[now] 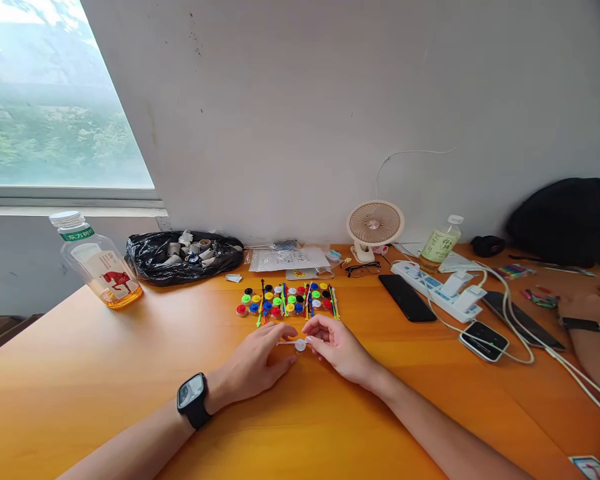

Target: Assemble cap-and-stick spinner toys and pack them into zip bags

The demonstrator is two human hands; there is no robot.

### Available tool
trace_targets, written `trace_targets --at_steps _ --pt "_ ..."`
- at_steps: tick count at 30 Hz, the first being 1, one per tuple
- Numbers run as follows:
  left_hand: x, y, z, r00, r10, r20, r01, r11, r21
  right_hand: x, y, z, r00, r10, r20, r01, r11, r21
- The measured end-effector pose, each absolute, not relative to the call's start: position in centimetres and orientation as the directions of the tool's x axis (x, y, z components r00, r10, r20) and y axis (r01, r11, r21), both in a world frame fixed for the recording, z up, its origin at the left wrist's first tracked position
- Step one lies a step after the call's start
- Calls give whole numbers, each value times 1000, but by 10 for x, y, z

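A small white disc (pixel 300 345) with a thin white stick through or beside it is low over the tabletop, between my two hands. Curled in from the right, my right hand (pixel 337 348) pinches its right side between thumb and fingertips. My left hand (pixel 254 357) arches on the other side, thumb and fingers apart, close to the stick's left end; whether it touches is hidden. Just beyond lie rows of coloured round pieces (pixel 276 311) in red, blue, yellow, black, white and green, with bundles of coloured sticks (pixel 261 303) between them.
A tea bottle (pixel 103 267) and black plastic bag (pixel 153 267) stand left. Clear packets (pixel 290 259), glasses (pixel 364 269) and a fan (pixel 375 223) line the wall. Phone (pixel 407 298), power strip (pixel 437 291) and cables are right; another person's hand (pixel 580 307) is far right.
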State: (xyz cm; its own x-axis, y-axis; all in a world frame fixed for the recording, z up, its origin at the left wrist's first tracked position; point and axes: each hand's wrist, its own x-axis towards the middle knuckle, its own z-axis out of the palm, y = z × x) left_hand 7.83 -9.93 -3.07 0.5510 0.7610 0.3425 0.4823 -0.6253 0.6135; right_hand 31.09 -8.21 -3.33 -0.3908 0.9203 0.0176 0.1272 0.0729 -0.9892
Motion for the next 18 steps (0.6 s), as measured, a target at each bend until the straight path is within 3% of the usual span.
trace_targets --at_steps 12,18 --pt "81 -101 -25 654 664 364 498 -739 453 313 -82 -34 -362 920 151 317 274 -908" --pt "85 -103 -19 677 645 354 517 -759 396 312 -82 -35 -373 913 164 318 292 -902"
